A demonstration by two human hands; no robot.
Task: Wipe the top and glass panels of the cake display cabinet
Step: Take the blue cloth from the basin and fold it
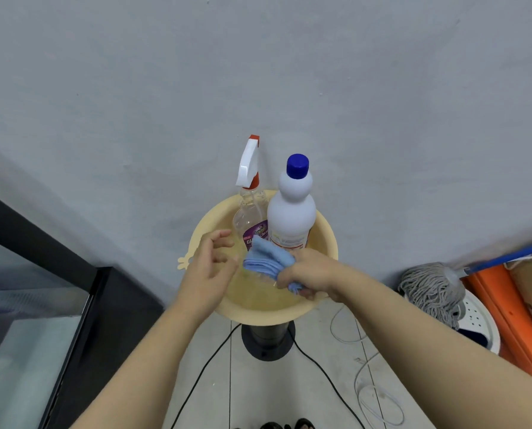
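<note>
Right hand [312,272] grips bunched blue cloth [267,261] over the yellow basin [328,243]. Left hand [210,264] just beside the cloth, fingers loosely spread, holding nothing. Spray bottle [250,212] and white bottle with blue cap [292,212] stand upright in the basin's far side. Basin sits on a black stand [267,339]. Display cabinet [26,320], glass and black frame, at far left. Mop [431,289] at right against the wall.
</note>
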